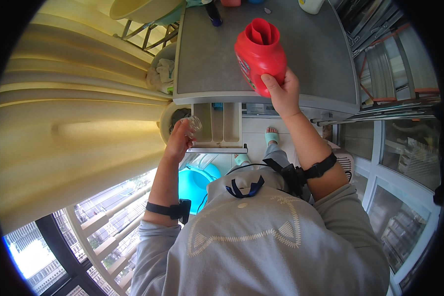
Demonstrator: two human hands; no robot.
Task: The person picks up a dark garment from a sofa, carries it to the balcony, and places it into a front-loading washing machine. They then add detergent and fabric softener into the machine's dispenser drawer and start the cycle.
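My right hand (pixel 283 92) grips a red plastic detergent bottle (pixel 268 61) low on its body. The bottle is uncapped, its spout showing, and it is held at the front part of the grey tabletop (pixel 207 63). In my left hand (pixel 178 140) is a small clear plastic cup or cap (pixel 195 125), held over the left side of a pulled-out drawer (pixel 232 122). Whether the clear cup holds anything cannot be told. The drawer has long compartments, with a blue item (pixel 217 106) at the back of one.
A dark bottle (pixel 213 14) and a white bottle (pixel 311 5) stand at the table's back. Left of the drawer is a round bin (pixel 164 124) with dark contents. A blue basin (pixel 194 185) sits below. Yellow curtains (pixel 77 129) hang left; metal racks (pixel 388 66) stand right.
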